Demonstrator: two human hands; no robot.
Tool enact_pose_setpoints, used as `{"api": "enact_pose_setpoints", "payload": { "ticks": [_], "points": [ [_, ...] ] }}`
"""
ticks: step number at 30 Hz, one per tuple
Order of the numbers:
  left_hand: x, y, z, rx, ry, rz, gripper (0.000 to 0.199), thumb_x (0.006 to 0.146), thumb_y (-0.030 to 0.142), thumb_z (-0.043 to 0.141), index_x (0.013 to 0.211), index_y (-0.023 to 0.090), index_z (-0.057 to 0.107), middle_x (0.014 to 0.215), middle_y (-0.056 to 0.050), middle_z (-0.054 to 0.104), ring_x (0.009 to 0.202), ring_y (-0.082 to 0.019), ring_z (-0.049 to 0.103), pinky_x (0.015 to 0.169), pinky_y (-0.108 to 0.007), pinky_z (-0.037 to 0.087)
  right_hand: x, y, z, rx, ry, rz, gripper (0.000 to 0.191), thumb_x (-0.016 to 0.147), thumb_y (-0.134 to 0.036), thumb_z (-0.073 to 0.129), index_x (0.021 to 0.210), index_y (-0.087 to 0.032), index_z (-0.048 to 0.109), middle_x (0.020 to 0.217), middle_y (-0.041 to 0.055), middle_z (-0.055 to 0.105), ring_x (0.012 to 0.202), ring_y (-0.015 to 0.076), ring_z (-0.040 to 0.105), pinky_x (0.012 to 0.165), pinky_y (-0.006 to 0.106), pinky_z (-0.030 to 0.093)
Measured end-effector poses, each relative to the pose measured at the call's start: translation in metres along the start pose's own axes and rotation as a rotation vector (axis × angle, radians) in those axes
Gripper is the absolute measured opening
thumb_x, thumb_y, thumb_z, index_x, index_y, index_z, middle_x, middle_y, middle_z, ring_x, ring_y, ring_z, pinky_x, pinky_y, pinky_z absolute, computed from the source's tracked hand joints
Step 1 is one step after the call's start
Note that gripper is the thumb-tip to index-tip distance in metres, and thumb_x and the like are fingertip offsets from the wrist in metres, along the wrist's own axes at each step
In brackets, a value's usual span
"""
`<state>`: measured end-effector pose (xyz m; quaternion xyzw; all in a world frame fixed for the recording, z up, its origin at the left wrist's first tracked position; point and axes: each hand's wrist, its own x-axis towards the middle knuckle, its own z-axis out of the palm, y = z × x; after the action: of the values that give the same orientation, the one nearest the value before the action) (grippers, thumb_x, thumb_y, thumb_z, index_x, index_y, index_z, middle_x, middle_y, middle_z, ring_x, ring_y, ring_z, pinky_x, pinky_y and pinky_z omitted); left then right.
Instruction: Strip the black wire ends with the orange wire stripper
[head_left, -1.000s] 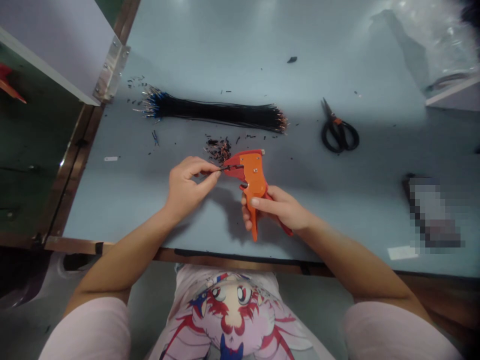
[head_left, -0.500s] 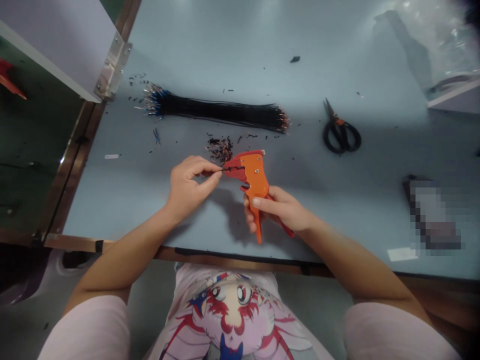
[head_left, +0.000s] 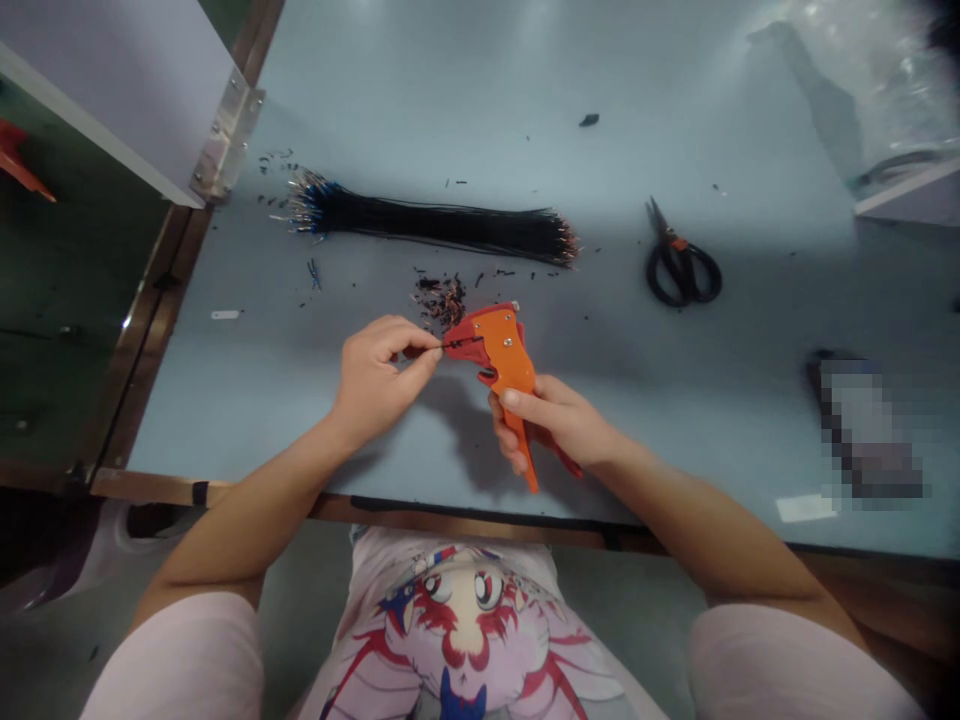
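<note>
My right hand (head_left: pixel 551 415) is wrapped round the handles of an orange and red wire stripper (head_left: pixel 506 340), whose jaws point left. Thumb and fingers of my left hand (head_left: pixel 382 370) are pinched at the tip of those jaws, on a thin dark wire (head_left: pixel 442 346) that is mostly hidden. Just beyond the jaws lies a small heap of black and copper-coloured scraps (head_left: pixel 442 300). Farther back, a bundle of black wires (head_left: pixel 450 225) stretches across the table, with blue and silvery ends at left and bare copper ends at right.
Black-handled scissors (head_left: pixel 682 265) lie right of the bundle. A blurred-out dark object (head_left: pixel 870 425) rests at the far right, near a white slip (head_left: pixel 806 508). Clear plastic (head_left: pixel 892 80) is at the back right. A panel with a metal bracket (head_left: pixel 225 135) stands at the left edge.
The wire stripper has tilted, its head shifting slightly left and its handle end slightly right. My left hand keeps its pinch, almost in the same place.
</note>
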<state>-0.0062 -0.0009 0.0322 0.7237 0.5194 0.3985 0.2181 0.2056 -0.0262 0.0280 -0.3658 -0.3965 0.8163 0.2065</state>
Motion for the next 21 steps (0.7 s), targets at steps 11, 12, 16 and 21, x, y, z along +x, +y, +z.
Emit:
{"api": "enact_pose_setpoints", "payload": {
  "ticks": [11,12,16,21],
  "points": [
    [0.0007,-0.0019,-0.0006,0.030,0.004,-0.005,0.009,0.073,0.013,0.063,0.067,0.020,0.064,0.063,0.002,0.063,0.059,-0.010,0.051,0.057,-0.025,0.041,0.0023,0.0020,0.0003,0.116,0.069,-0.028,0.033,0.083,-0.046,0.059,0.072,-0.016,0.051,0.049,-0.0030,0.053,0.034,0.0096,0.050,0.034,0.021,0.044],
    [0.0006,-0.0026,-0.0005,0.044,0.009,0.003,0.009,0.073,0.013,0.063,0.067,0.020,0.064,0.063,0.002,0.062,0.059,-0.010,0.051,0.058,-0.025,0.041,0.0023,0.0016,0.0002,0.125,0.083,-0.022,0.032,0.083,-0.045,0.059,0.073,-0.016,0.052,0.050,-0.0027,0.054,0.035,0.0098,0.050,0.034,0.022,0.044],
    [-0.0008,-0.0024,0.0008,0.080,0.014,0.017,0.010,0.072,0.012,0.063,0.066,0.020,0.064,0.062,0.003,0.061,0.059,-0.010,0.051,0.058,-0.025,0.041,0.0040,0.0030,0.0032,0.135,0.128,-0.016,0.033,0.081,-0.046,0.061,0.073,-0.015,0.053,0.052,-0.0014,0.055,0.037,0.0108,0.052,0.035,0.023,0.045],
    [0.0003,-0.0042,-0.0043,0.087,0.010,0.024,0.011,0.074,0.013,0.062,0.066,0.020,0.063,0.062,0.002,0.061,0.059,-0.011,0.052,0.060,-0.027,0.042,0.0040,0.0026,0.0046,0.147,0.139,-0.020,0.033,0.081,-0.046,0.061,0.074,-0.015,0.055,0.054,-0.0001,0.056,0.038,0.0119,0.052,0.036,0.025,0.046]
  ]
}}
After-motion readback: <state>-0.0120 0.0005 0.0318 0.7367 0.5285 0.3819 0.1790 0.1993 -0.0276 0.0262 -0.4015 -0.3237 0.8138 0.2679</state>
